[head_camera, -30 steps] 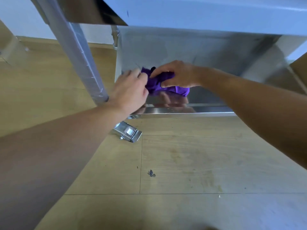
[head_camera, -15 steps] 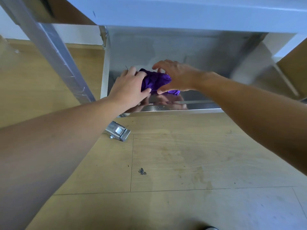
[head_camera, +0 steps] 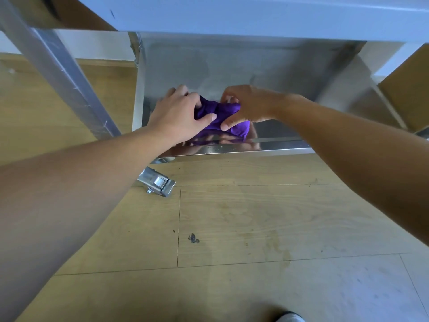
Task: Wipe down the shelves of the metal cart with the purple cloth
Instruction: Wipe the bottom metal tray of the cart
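1. Now both hands are on the purple cloth [head_camera: 222, 115]. A second ago the right hand [head_camera: 248, 105] lay over it while the left hand [head_camera: 183, 115] only reached its edge. Since then the left fingers have closed on the near-left side, and the right fingertips pinch the top of the bundle.
2. The hands are close together, each clamped on the one cloth, which is bunched between them. It rests on the front left part of the bottom shelf [head_camera: 232, 73], just behind the shiny front lip.
3. I judge this a pause in the wiping to regather or refold the cloth. Most of the shelf behind and to the right has not yet been covered in this position.
4. Count: two hands, one cloth, and two shelves in view, the bottom one and the upper shelf [head_camera: 255, 17] above it.
5. Also one near post [head_camera: 67, 77], one wheel [head_camera: 159, 182] on the wooden floor [head_camera: 255, 217], and one shoe tip [head_camera: 290, 318].
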